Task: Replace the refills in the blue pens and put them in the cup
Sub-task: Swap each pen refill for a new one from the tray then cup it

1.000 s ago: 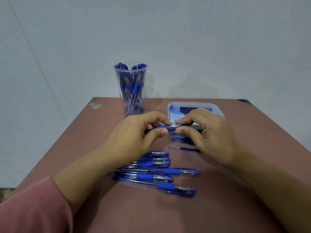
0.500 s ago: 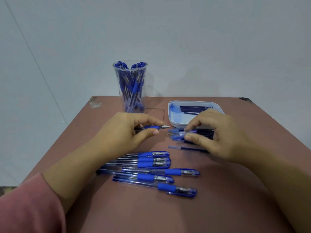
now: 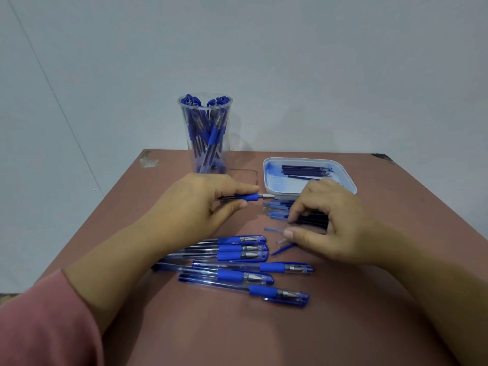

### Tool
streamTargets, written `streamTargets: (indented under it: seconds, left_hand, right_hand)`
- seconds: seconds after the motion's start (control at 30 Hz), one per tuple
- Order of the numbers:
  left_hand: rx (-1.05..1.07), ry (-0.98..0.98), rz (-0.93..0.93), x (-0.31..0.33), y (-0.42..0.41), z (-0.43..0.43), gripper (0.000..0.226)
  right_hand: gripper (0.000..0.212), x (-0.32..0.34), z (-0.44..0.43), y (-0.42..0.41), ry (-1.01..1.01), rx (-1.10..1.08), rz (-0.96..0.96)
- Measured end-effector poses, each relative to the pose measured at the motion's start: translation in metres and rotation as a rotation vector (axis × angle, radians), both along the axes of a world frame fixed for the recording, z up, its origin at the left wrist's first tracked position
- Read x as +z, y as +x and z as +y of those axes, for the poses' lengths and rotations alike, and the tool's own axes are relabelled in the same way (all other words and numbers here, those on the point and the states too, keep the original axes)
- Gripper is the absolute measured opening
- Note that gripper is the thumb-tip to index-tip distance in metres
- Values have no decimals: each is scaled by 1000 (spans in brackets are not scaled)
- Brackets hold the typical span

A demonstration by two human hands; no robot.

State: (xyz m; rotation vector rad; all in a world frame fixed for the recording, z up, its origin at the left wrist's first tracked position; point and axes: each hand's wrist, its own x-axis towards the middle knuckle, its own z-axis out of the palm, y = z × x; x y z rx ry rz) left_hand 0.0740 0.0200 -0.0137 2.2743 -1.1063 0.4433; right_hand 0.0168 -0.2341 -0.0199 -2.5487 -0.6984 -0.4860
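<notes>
Starting nearest: a row of capped blue pens (image 3: 229, 274) on the counter (image 3: 264, 334), untouched and waiting. Just beyond, a loose cap (image 3: 282, 247) beside the thumb of the right hand (image 3: 335, 228). That hand, curled low over a small heap of caps and spent refills (image 3: 277, 208); could not tell whether pinching anything. Next, the left hand (image 3: 200, 204), wrapped around an uncapped pen (image 3: 247, 197), tip pointing right toward the tray (image 3: 280, 180).

Judged the step as opening this pen for its refill swap. Best done by keeping the left grip firm and back on the barrel, leaving the nose free to unscrew. Needed the right fingers emptied first, and the cap parked apart from the heap, easy to find again.

Farther off, in the tray, fresh refills (image 3: 306, 170), near enough for a short reach. Farthest, the cup (image 3: 206, 128), upright and already holding finished pens.
</notes>
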Motion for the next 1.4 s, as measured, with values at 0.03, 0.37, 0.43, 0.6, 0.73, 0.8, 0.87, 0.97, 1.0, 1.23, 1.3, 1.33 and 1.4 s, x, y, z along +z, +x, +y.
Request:
streamTargets:
  seconds: [0.03,0.37,0.43,0.6,0.73,0.8,0.87,0.97,1.0,1.23,1.3,1.33,1.4]
  left_hand:
    - [-8,-22,7,1,-1,-1,28]
    - [-72,-74,-34,1,-8,-6,30]
    - [-67,-62,-13,0,-9,-7,29]
    - [-51,-61,25,-1,-8,-7,28]
    - [-45,-78,4,1,-9,-7,29]
    - [-44,-84,2,1,-9,-7,30]
    - [-48,-81,-10,1,-9,-7,30]
    - [-47,-76,-9,2,-9,-7,31]
    - [-45,-73,-7,2,-9,-7,31]
    - [-24,-54,-25,0,-7,-6,29]
    - [-24,-57,-27,0,-7,-6,30]
    - [-27,-61,-27,1,-7,-6,31]
    - [-34,-62,-27,1,-7,-6,33]
  right_hand:
    - [27,1,3,0,41,-29,-55]
    - [19,-2,27,5,175,-10,-205]
    - [14,-4,27,6,183,-17,-225]
    - [21,-3,29,3,250,-19,-152]
    - [13,0,30,1,297,-14,-89]
    - [11,0,32,2,264,-9,-134]
    - [9,0,32,2,255,3,-151]
    - [18,1,31,1,270,-12,-144]
    - [13,1,31,1,289,-13,-122]
    - [20,-2,31,2,291,-5,-124]
    - [20,-1,31,1,314,-20,-99]
    - [18,-1,31,1,324,-16,-81]
    - [14,0,31,2,313,0,-83]
